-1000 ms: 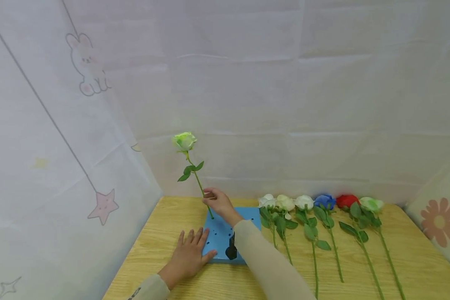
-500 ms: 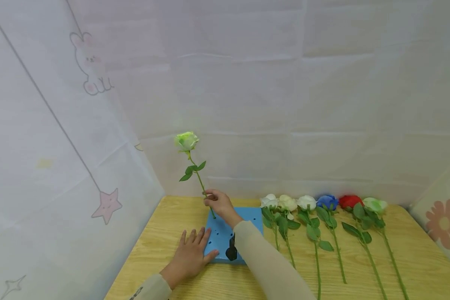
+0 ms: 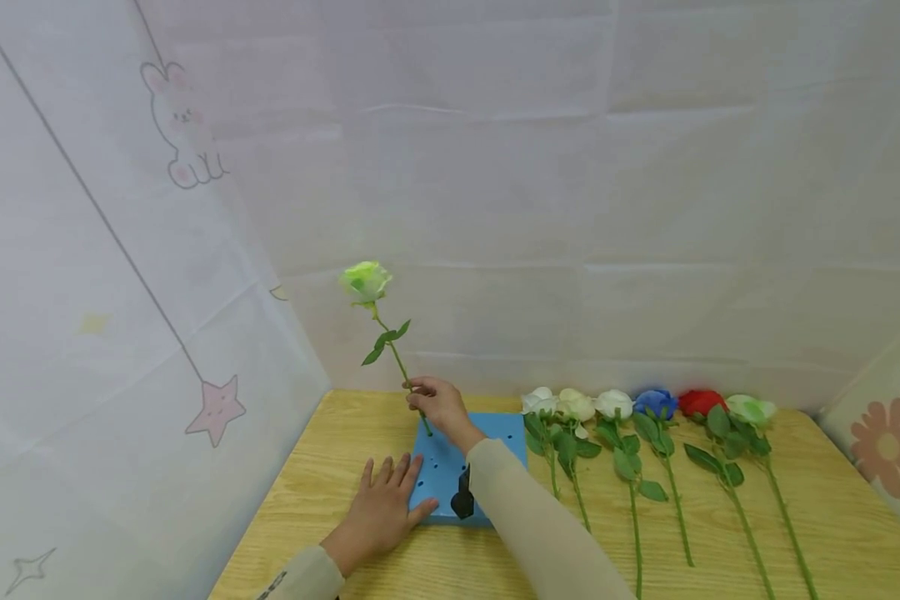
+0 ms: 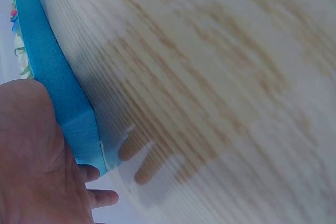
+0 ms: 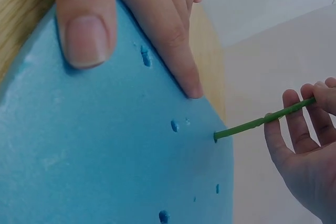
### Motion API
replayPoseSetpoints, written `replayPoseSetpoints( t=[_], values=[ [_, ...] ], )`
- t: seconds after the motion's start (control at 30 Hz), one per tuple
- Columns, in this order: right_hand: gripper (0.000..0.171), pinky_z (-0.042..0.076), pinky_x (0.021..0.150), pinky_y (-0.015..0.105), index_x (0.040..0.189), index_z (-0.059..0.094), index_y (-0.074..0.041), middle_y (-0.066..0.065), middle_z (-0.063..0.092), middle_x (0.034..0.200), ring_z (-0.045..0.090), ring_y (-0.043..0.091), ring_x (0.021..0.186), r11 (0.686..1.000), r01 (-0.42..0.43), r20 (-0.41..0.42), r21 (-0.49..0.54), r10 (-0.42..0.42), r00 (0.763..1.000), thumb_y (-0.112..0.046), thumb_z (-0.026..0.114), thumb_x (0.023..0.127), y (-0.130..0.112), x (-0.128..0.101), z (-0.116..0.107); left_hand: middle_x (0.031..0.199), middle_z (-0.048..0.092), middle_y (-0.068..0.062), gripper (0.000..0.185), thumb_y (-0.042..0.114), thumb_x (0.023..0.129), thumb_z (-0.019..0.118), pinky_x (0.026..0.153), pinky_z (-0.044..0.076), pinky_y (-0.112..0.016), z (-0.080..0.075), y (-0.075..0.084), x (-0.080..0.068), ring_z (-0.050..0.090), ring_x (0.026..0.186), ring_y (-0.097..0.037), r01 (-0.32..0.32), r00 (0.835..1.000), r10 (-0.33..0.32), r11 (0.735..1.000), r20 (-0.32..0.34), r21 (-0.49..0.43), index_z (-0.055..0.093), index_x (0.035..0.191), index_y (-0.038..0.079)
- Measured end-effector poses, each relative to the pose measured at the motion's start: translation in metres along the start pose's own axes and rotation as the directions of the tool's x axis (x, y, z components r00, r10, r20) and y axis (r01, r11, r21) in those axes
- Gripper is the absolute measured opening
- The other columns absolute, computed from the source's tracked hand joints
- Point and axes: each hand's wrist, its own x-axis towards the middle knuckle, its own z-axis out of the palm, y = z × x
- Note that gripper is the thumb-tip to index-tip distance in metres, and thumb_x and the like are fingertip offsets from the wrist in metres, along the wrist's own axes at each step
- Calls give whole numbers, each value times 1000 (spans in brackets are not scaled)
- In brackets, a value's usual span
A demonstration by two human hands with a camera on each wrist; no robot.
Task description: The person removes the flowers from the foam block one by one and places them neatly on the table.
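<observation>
A pale green-and-white artificial rose leans left above the blue foam block. My right hand pinches its stem low down, between thumb and fingers. In the right wrist view the lower end of the green stem sits in a hole near the block's edge. My left hand lies with fingers spread at the block's left side. Its thumb and index finger press on the foam's top in the right wrist view, while other fingers reach past the edge over the table.
Several artificial roses lie in a row to the right, including a blue rose and a red rose. More holes dot the block. The wooden table meets a printed cloth backdrop behind and at both sides.
The rose's bloom has tipped slightly left over the last half second, its stem still in my right hand. The head view has shifted a little. My left hand stays on the block.
</observation>
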Motion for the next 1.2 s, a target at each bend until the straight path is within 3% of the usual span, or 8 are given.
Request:
replayPoseSetpoints(
  t=[0.47, 0.7, 0.93, 1.2],
  values=[
    [28, 55, 91, 51, 127, 72, -17, 4, 73, 111, 72, 22, 98, 994, 23, 58, 105, -30, 998, -14, 66, 100, -22, -2, -5, 163, 33, -14, 89, 77, 97, 25, 117, 13, -70, 3, -2, 2, 31, 147, -45, 2, 1000, -2, 1000, -2, 30, 24, 163, 17],
    [30, 59, 83, 41, 130, 71, -19, 4, 73, 110, 72, 25, 100, 993, 33, 86, 115, -43, 995, -14, 64, 101, -29, -10, -9, 163, 34, -15, 88, 76, 98, 27, 117, 15, -70, 1, 1, 0, 32, 147, -45, -5, 1000, 5, 1000, 0, 13, 25, 163, 16],
    [31, 57, 90, 51, 130, 71, -22, 4, 73, 112, 72, 25, 101, 994, 40, 102, 101, -50, 993, -16, 65, 101, -31, -22, -24, 161, 35, -17, 88, 75, 99, 29, 116, 15, -71, 2, 2, -2, 33, 146, -47, -8, 1000, 8, 1000, -10, 1, 27, 162, 14],
    [31, 59, 87, 46, 131, 70, -19, 5, 73, 112, 73, 21, 97, 994, 51, 78, 93, -58, 995, -17, 66, 100, -37, -35, -45, 162, 34, -19, 87, 73, 100, 30, 116, 12, -71, 3, 0, -1, 30, 147, -48, -1, 1000, 1, 1000, 0, -7, 25, 163, 13]
  ],
)
